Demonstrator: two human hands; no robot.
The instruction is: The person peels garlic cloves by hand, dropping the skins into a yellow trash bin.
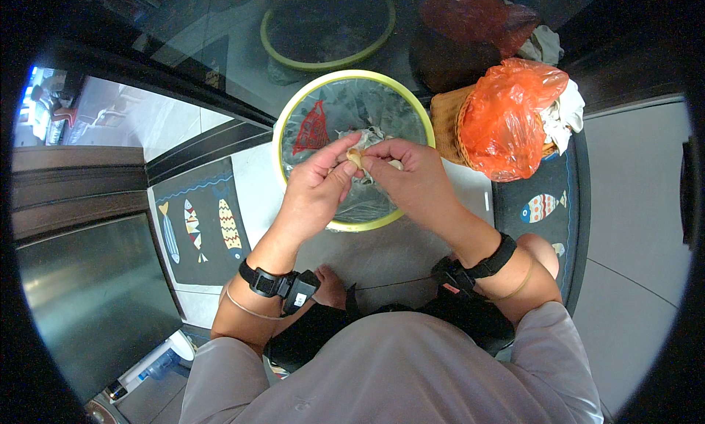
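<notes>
Over a round bin with a yellow-green rim (352, 74), my two hands meet at a small pale-yellow clove, seemingly garlic (354, 158). My left hand (316, 184) pinches it between thumb and fingers. From the other side, the thumb and forefinger of my right hand (416, 170) grip it too. A second whitish piece (395, 164) shows under the right fingers, partly hidden. The bin has a clear plastic liner (380, 99) with a red printed patch (313, 131). Pale scraps (375, 133) lie inside, half covered by my hands.
A wicker basket (447, 123) right of the bin holds an orange plastic bag (504, 126) and white cloth (564, 115). Behind the bin, a dark glossy panel (231, 49) reflects it. Fish-patterned mats lie at left (206, 231) and right (542, 187). A dark cabinet (99, 292) stands at far left.
</notes>
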